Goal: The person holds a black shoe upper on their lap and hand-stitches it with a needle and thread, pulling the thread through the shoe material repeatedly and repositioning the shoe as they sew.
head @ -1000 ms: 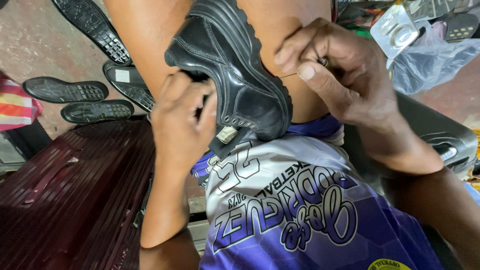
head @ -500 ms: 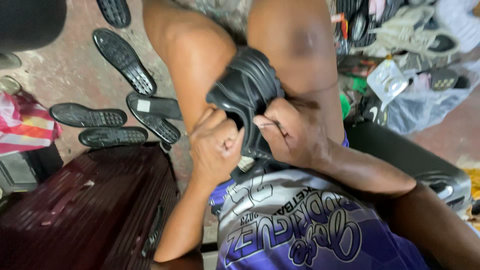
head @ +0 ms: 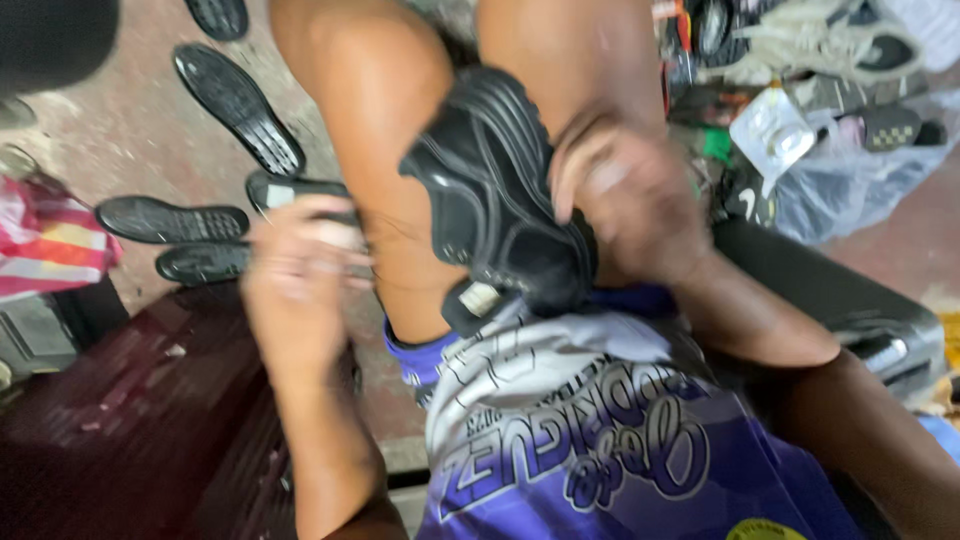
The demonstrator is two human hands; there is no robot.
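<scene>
One black shoe [head: 500,210] under right hand [head: 625,195], fingers seemingly curled on it; left hand [head: 300,270] blurred, fingers loosely bent.

one black shoe [head: 500,200] between the knees, four loose black soles [head: 238,94] on the floor, two hands [head: 300,270]

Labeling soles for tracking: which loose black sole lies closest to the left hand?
The partly hidden black sole just beyond the left hand; the others lie farther left or up the floor.

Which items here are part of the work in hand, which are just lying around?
In hand: black shoe between the knees, right hand on it; left hand off to the side.
Lying about: loose black soles, pale sneakers, plastic bag, dark red case.
</scene>
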